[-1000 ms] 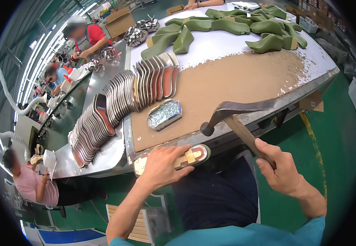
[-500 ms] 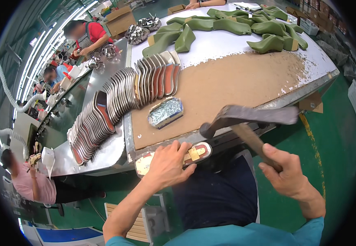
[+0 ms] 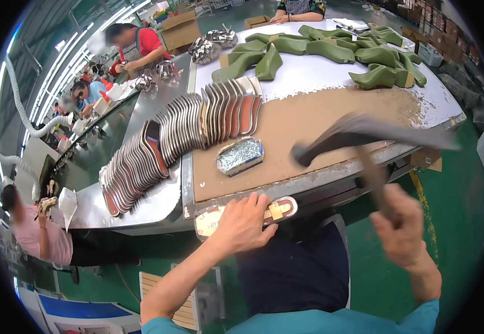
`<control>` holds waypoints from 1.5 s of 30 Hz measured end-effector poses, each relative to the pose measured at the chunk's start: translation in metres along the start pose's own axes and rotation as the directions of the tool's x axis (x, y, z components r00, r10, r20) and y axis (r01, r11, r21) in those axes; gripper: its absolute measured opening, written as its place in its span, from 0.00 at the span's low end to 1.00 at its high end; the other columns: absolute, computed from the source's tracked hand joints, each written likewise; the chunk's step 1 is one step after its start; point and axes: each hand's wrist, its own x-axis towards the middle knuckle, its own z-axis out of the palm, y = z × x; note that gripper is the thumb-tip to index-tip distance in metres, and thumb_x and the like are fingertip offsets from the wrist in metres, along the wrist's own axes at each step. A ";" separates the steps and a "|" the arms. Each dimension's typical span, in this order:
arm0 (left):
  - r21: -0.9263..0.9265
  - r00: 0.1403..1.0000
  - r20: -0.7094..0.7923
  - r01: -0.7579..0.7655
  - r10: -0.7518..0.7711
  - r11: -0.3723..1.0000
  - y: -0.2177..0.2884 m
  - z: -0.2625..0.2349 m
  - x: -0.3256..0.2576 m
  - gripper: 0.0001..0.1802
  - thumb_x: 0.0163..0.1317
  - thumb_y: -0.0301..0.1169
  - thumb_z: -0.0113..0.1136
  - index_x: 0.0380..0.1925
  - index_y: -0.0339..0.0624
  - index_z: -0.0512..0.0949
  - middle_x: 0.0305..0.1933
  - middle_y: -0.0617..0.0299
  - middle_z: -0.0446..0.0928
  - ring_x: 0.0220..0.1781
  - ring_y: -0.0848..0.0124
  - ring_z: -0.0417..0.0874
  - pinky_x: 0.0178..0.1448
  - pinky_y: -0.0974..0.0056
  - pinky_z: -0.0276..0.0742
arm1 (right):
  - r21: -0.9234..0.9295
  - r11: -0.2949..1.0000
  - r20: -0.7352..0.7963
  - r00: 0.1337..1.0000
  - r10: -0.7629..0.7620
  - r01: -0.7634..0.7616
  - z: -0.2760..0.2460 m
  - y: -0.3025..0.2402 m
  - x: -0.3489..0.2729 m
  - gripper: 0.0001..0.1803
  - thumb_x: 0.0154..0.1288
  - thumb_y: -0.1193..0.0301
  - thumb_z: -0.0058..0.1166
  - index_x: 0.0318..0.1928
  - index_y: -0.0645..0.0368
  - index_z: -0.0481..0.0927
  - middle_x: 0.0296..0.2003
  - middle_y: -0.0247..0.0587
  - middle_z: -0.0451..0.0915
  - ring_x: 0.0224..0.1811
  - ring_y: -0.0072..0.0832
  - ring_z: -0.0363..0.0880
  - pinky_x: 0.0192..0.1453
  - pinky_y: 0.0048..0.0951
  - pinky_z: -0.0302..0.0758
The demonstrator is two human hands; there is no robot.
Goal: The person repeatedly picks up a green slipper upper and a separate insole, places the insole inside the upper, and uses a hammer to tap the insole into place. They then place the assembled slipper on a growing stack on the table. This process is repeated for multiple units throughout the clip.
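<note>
My left hand (image 3: 242, 225) lies closed over a narrow cream and red shoe insole (image 3: 286, 209) with a yellow patch, pressing it at the table's front edge. What lies beneath the insole is hidden by the hand. My right hand (image 3: 401, 225) grips the wooden handle of a hammer (image 3: 370, 136). Its dark curved head is raised to the right of the insole, apart from it and blurred by motion. Just beyond the left hand, a small box (image 3: 247, 168) holds many thin silvery nails.
Curved rows of silvery-edged insoles (image 3: 183, 125) stand at the left. Green shoe lasts (image 3: 331, 51) lie heaped at the table's far side. Brown board (image 3: 314, 125) covers the near tabletop. People (image 3: 150, 47) work at the left bench; another person (image 3: 297, 12) sits at the far edge.
The hammer has risen and swung to the right with my right hand. My left hand stays on the insole. The whole view has shifted a little.
</note>
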 end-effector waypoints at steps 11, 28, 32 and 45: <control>-0.028 1.000 0.003 -0.010 0.010 1.000 0.004 -0.001 0.002 0.28 0.53 0.44 0.62 0.46 0.35 0.68 0.40 0.48 0.74 0.44 0.50 0.78 0.47 0.51 0.70 | 0.028 0.992 0.246 0.962 0.116 -0.126 0.020 0.000 -0.017 0.25 0.59 0.79 0.59 0.58 0.56 0.74 0.26 0.46 0.78 0.24 0.37 0.79 0.28 0.32 0.76; -0.019 0.999 -0.053 0.001 -0.002 1.000 0.005 0.002 0.005 0.30 0.49 0.46 0.64 0.42 0.33 0.69 0.35 0.47 0.76 0.40 0.51 0.80 0.46 0.52 0.72 | 0.157 0.744 0.573 0.674 0.468 -0.650 0.036 0.000 -0.045 0.28 0.66 0.78 0.51 0.65 0.61 0.59 0.53 0.51 0.76 0.50 0.34 0.81 0.52 0.32 0.75; -0.006 0.998 -0.049 0.033 -0.033 0.999 0.006 0.002 0.004 0.30 0.48 0.48 0.65 0.40 0.33 0.70 0.34 0.49 0.76 0.40 0.53 0.80 0.45 0.54 0.72 | 0.249 0.844 0.415 0.840 0.350 -0.475 0.040 0.003 -0.045 0.29 0.66 0.78 0.52 0.66 0.59 0.59 0.50 0.51 0.78 0.46 0.37 0.81 0.48 0.31 0.75; 0.058 0.998 -0.070 0.007 -0.002 0.998 0.004 0.011 0.008 0.31 0.44 0.47 0.66 0.43 0.37 0.72 0.34 0.51 0.79 0.39 0.53 0.81 0.44 0.53 0.75 | -0.049 0.988 0.369 0.916 0.156 -0.148 0.044 0.009 -0.048 0.21 0.59 0.77 0.59 0.55 0.51 0.78 0.33 0.47 0.80 0.31 0.41 0.82 0.33 0.34 0.79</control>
